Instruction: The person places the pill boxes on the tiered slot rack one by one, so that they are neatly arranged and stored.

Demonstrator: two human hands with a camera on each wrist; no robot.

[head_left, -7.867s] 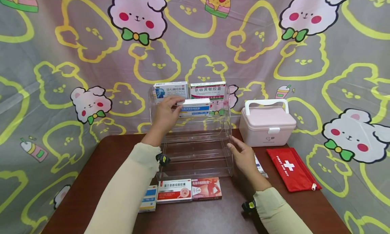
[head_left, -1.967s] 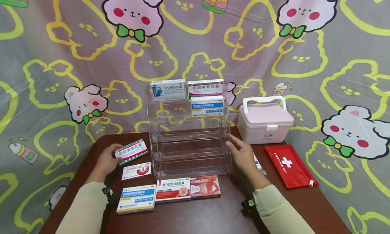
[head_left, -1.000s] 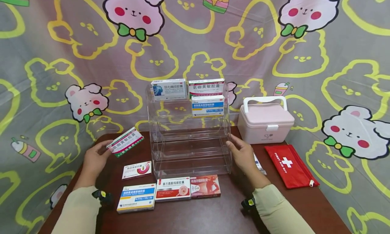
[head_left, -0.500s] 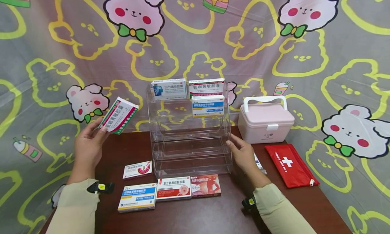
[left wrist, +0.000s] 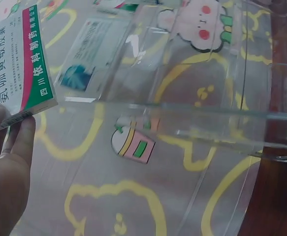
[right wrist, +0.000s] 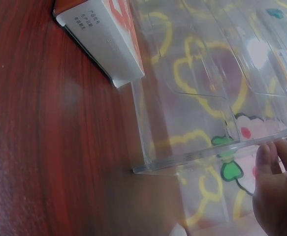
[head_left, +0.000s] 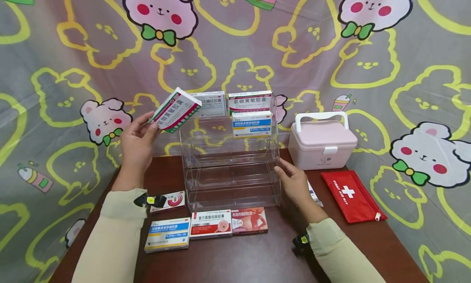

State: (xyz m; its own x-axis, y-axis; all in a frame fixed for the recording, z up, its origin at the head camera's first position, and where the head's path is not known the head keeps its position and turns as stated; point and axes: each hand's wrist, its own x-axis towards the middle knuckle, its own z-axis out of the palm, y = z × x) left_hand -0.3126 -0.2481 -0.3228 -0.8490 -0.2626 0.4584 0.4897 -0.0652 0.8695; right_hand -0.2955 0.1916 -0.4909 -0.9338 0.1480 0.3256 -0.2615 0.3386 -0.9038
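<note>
In the head view my left hand [head_left: 137,146] pinches a white, green and magenta medicine box [head_left: 176,112] by its lower left corner. The box is tilted, in front of the upper left of a clear tiered display rack [head_left: 232,163], and partly covers a grey-white medicine box [head_left: 213,104] on the top tier. In the left wrist view, thumb and fingers lie on either side of the held box [left wrist: 20,59]. My right hand [head_left: 294,184] holds the rack's right side edge, thumb in front; the right wrist view shows its fingertips at that clear edge.
A green-magenta box [head_left: 250,102] and a blue-white box [head_left: 252,124] stand on the rack. Before it lie a blue-yellow box [head_left: 167,235], a red-white box [head_left: 210,223], a pink-red box [head_left: 249,221] and a partly hidden box [head_left: 176,200]. Right: pink case [head_left: 324,146], red pouch [head_left: 353,197].
My left hand has picked the green-magenta box up from the table's left, tilted it and carried it up and right to the rack's top. Earlier, it set the blue-white box there. My right hand stays.
</note>
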